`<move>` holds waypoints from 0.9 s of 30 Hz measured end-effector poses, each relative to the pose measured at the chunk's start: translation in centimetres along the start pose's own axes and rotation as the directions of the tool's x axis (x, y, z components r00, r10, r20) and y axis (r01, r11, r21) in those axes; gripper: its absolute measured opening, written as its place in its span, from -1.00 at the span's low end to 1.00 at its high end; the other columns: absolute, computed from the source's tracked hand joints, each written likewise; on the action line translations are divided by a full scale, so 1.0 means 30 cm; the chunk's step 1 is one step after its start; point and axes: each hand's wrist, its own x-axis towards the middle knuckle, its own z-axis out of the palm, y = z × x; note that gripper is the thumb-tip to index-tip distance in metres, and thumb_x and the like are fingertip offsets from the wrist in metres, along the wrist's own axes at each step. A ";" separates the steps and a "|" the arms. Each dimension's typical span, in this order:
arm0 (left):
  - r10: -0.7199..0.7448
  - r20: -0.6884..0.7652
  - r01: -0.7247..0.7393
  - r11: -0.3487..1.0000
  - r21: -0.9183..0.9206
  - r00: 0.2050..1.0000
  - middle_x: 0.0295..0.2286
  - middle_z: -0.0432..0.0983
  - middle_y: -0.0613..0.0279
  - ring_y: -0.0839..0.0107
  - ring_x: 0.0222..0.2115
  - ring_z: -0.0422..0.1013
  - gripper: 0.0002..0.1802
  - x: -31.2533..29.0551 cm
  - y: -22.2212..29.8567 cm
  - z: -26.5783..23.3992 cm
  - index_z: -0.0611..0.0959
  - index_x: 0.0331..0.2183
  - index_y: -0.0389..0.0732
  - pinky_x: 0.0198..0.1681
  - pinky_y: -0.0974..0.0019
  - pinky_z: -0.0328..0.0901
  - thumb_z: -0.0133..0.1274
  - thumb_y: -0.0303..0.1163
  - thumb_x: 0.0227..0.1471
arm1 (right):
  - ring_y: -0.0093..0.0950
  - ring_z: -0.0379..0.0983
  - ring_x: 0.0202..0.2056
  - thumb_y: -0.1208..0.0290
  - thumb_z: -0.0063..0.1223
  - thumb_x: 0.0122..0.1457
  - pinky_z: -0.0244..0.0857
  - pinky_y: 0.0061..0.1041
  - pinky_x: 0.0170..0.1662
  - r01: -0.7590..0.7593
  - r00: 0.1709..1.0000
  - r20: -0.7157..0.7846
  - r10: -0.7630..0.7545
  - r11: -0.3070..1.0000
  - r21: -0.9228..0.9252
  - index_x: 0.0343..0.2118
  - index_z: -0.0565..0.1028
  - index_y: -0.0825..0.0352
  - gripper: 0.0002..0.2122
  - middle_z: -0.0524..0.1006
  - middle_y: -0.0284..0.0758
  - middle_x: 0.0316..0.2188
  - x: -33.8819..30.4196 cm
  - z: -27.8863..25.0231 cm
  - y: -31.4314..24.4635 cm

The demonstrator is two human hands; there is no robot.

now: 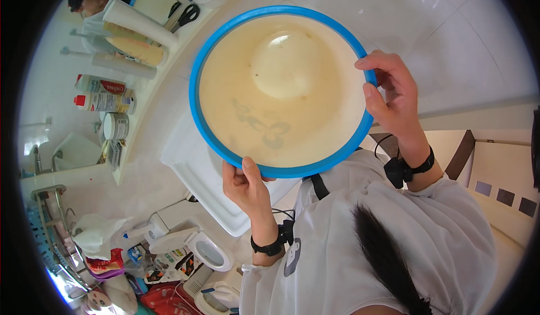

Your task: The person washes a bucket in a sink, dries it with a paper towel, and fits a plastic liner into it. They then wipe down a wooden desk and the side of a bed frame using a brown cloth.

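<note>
A dark ponytail (382,253) lies nearest, while left hand (247,191) and right hand (399,95) hold a blue-rimmed basin (320,104) between fingers (376,63), apparently steadying it, the next move needing balance.

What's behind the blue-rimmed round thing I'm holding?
Part of a white sink shows past the lower-left edge of the blue-rimmed round thing; what lies directly behind it is covered.
</note>
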 end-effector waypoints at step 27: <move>-0.206 0.441 0.275 0.956 -0.099 0.874 -0.58 0.48 0.25 0.58 -0.75 0.27 -0.73 -0.200 0.024 0.052 0.54 -0.25 -0.38 -0.75 0.49 0.09 -0.08 -0.33 0.19 | -0.81 0.15 -0.54 0.60 0.01 0.13 0.06 -0.73 -0.48 -0.498 0.799 -0.315 0.511 0.858 0.127 -0.15 0.48 0.32 -0.79 0.34 -0.55 -0.50 -0.413 -0.178 -0.292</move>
